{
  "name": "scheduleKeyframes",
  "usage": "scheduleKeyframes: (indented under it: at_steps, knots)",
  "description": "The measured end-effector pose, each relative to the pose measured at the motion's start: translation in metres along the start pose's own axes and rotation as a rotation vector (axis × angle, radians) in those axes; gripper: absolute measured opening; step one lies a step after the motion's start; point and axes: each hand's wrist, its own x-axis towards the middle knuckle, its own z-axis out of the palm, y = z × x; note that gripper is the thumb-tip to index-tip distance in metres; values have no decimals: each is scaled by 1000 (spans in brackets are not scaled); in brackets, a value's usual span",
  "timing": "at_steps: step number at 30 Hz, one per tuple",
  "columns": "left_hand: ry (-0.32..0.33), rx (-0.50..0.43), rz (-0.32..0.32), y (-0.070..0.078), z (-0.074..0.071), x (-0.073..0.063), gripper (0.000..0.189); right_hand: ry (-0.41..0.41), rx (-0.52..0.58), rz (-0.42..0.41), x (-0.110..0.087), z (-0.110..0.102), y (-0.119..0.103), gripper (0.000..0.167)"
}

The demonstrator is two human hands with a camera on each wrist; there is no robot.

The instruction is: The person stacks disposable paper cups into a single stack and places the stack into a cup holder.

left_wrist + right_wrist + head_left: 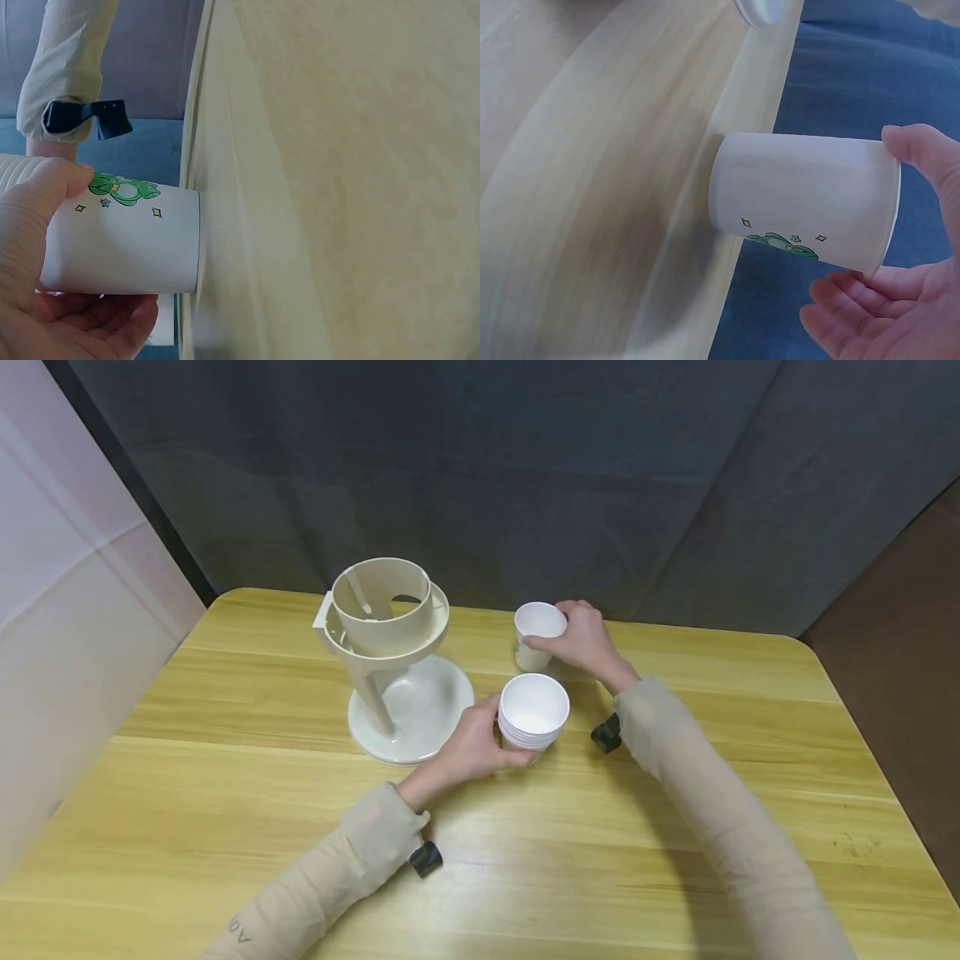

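My left hand (468, 745) grips a stack of white paper cups (534, 708) in the middle of the table, thumb on the near side. Several rims show at the top of the stack. In the left wrist view, the outer cup (135, 240) bears a green cartoon print, and its base meets the tabletop. Farther back, my right hand (587, 641) holds a single white paper cup (538, 622) near its rim. The right wrist view shows that cup (802, 191) upright, base at the table, with thumb and fingers on opposite sides of its rim.
Left of the cups stands a cream-coloured holder (371, 700) with a ring-shaped top (384, 633) and a round white base (420, 710). Everything rests on a wood-grain table (600, 852). A dark cloth (480, 485) hangs behind its far edge.
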Motion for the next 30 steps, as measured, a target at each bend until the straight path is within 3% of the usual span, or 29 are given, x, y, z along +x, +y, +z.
scheduleKeyframes:
  at_steps: [14,30]
  knots:
    - [-12,-17,-3,-1,-1,0,76,20,-38,-60,-20,-13,21,63]
    - [-14,-19,-31,-2,-1,0,75,31,-5,-78,-51,-28,33,59]
